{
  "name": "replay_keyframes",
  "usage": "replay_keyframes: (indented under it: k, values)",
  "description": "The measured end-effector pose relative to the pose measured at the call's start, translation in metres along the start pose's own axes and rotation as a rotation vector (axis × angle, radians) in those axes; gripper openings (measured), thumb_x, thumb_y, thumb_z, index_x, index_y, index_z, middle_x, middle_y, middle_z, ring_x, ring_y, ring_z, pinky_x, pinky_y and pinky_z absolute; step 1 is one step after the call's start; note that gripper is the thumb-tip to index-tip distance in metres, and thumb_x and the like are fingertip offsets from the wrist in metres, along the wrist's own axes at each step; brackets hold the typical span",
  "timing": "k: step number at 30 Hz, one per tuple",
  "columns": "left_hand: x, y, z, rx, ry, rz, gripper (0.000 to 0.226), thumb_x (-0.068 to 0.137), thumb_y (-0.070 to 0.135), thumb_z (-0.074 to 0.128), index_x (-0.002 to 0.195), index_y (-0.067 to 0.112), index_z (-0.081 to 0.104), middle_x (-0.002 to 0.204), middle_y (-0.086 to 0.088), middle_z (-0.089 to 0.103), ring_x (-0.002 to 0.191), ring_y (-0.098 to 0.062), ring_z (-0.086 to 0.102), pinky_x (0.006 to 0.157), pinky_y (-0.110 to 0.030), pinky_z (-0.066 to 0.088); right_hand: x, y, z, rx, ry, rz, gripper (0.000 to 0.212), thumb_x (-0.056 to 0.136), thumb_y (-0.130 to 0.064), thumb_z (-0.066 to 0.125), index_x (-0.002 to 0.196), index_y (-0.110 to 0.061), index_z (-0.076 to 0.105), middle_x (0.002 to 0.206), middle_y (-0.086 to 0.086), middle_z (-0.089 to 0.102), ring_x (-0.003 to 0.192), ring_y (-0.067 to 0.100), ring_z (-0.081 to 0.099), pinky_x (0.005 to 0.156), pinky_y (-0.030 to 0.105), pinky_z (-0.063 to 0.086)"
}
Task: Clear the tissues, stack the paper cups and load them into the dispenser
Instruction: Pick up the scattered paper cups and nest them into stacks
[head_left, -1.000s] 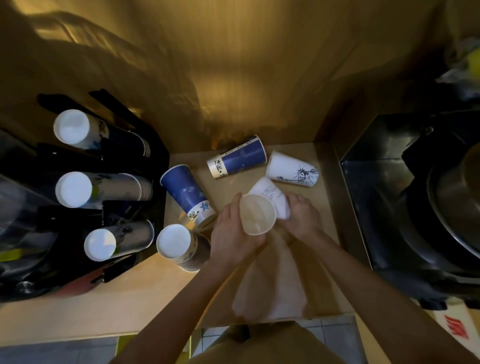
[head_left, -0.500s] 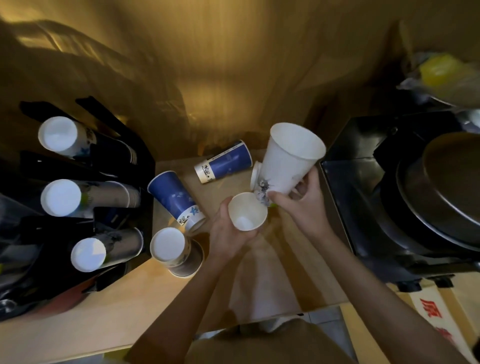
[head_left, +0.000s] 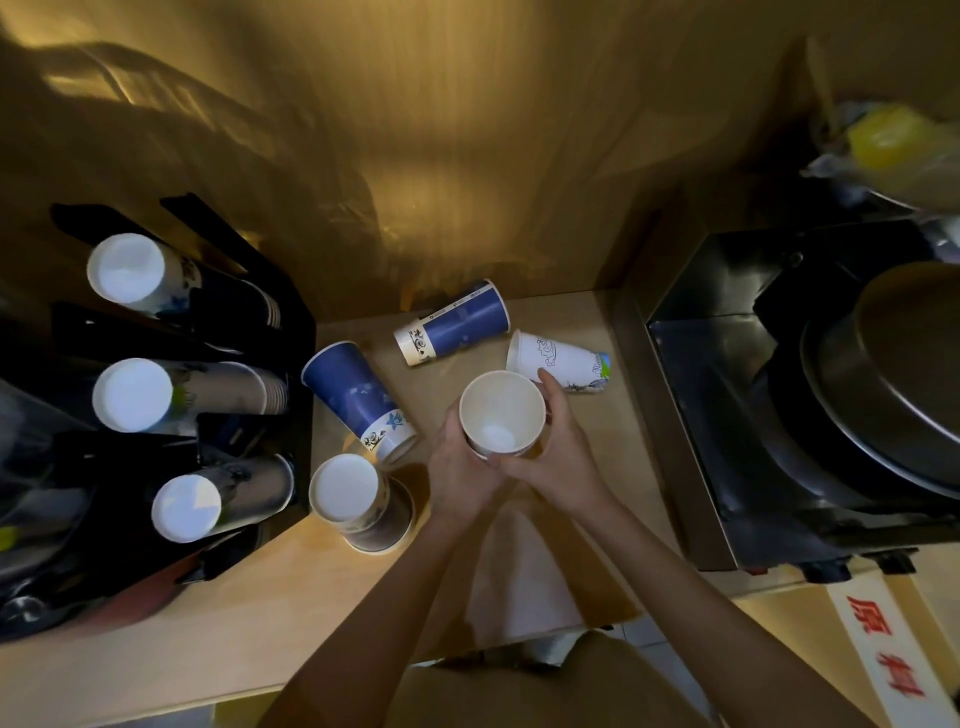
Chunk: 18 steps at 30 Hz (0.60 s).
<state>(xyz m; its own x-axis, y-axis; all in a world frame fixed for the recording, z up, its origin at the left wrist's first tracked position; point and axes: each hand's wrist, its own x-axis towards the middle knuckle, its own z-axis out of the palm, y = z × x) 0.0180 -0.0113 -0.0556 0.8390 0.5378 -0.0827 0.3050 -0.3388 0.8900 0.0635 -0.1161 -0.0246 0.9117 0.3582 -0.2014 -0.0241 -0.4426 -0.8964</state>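
far left: black dispenser (head_left: 291, 364) on the counter (head_left: 260, 597), three slots each showing a stack of cups (head_left: 135, 395) lying bottoms toward the camera. loading not yet begun for the loose cups.

just right of it: one blue cup (head_left: 358, 395) tipped on its side, and an inverted short stack (head_left: 356, 499) standing near the counter edge. further back, a second blue cup (head_left: 457, 325) lying on its side near the wall.

centre: left hand (head_left: 462, 462) and right hand (head_left: 561, 457) both wrapped around the nested white cups (head_left: 501, 415), mouth up, held just above the counter. fingers curled and pressed against the cup walls from both sides. change noted: half a second ago the right hand carried a separate white cup, raised and tilted; that cup is now seated inside the one the left hand held. judged: one stacking step complete.

beneath the forearms: a white tissue (head_left: 519, 582) lies flat on the counter; clearing appears outstanding.

right of the hands: one white printed cup (head_left: 558, 361) on its side, near the right fingertips, likely next for collection. far right: dark metal appliance (head_left: 779, 389), not involved.
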Motion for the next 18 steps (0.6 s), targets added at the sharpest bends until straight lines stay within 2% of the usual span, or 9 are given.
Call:
replay_keyframes:
  k: [3,5,7,10,12,14,16,18]
  values:
    - [-0.001,0.002,-0.001,-0.022,-0.003,0.048,0.065,0.064,0.047,0.073,0.12,0.036,0.042,0.12,0.015,0.054,0.11,-0.003,0.052,0.092,-0.019,0.042,0.002,0.003,-0.003,-0.167,-0.058,-0.028,0.103,0.064,-0.034,0.079,0.146,-0.02,0.018,0.145,0.003,0.041,0.132,0.018,0.039,0.106,0.035,0.039]
    - [-0.001,0.002,-0.001,-0.046,-0.004,0.046,0.065,0.065,0.043,0.074,0.12,0.039,0.04,0.119,0.016,0.053,0.109,-0.003,0.052,0.092,-0.02,0.042,0.004,0.007,-0.005,-0.281,-0.096,-0.058,0.104,0.063,-0.048,0.072,0.146,-0.018,0.017,0.145,0.004,0.04,0.133,0.019,0.037,0.106,0.031,0.036]
    - [0.0,-0.001,0.001,-0.042,-0.014,0.013,0.079,0.059,0.045,0.077,0.127,0.034,0.038,0.126,0.008,0.056,0.114,-0.01,0.053,0.096,-0.028,0.044,0.006,0.014,-0.01,-0.424,-0.118,-0.097,0.103,0.063,-0.065,0.056,0.146,-0.018,0.018,0.15,0.004,0.034,0.137,0.021,0.032,0.111,0.035,0.032]
    - [0.001,-0.003,0.002,-0.013,-0.035,-0.05,0.11,0.048,0.056,0.074,0.14,0.024,0.024,0.14,-0.003,0.047,0.124,-0.02,0.048,0.095,-0.025,0.036,0.009,0.019,-0.021,-0.612,-0.154,-0.156,0.099,0.067,-0.073,0.036,0.146,-0.017,0.018,0.155,0.004,0.026,0.141,0.021,0.023,0.115,0.034,0.022]
    - [0.001,-0.004,0.003,-0.007,-0.047,-0.052,0.113,0.048,0.053,0.075,0.142,0.023,0.02,0.141,-0.004,0.045,0.125,-0.022,0.047,0.094,-0.024,0.035,0.013,0.014,-0.027,-0.691,-0.151,-0.199,0.093,0.069,-0.072,0.03,0.143,-0.016,0.028,0.15,0.005,0.036,0.137,0.022,0.031,0.112,0.033,0.024]
    - [0.003,-0.003,0.003,0.0,-0.055,-0.044,0.109,0.055,0.04,0.082,0.142,0.022,0.02,0.142,-0.004,0.044,0.126,-0.023,0.046,0.095,-0.024,0.035,0.022,0.006,-0.032,-0.681,-0.146,-0.199,0.074,0.077,-0.066,0.032,0.133,-0.019,0.046,0.135,0.007,0.054,0.124,0.024,0.047,0.101,0.034,0.037]
    - [0.006,-0.002,0.003,0.012,-0.057,-0.021,0.106,0.057,0.035,0.084,0.142,0.022,0.021,0.143,-0.003,0.042,0.127,-0.022,0.044,0.096,-0.026,0.035,0.036,-0.004,-0.039,-0.628,-0.122,-0.142,0.046,0.089,-0.051,0.038,0.114,-0.021,0.062,0.113,0.012,0.068,0.106,0.031,0.059,0.084,0.036,0.045]
    - [0.011,0.002,0.003,0.03,-0.063,0.011,0.104,0.058,0.031,0.084,0.141,0.022,0.023,0.143,-0.002,0.042,0.125,-0.018,0.044,0.096,-0.027,0.036,0.053,-0.013,-0.046,-0.644,-0.07,-0.132,0.036,0.094,-0.037,0.04,0.101,-0.015,0.067,0.1,0.019,0.07,0.096,0.037,0.061,0.075,0.038,0.046]
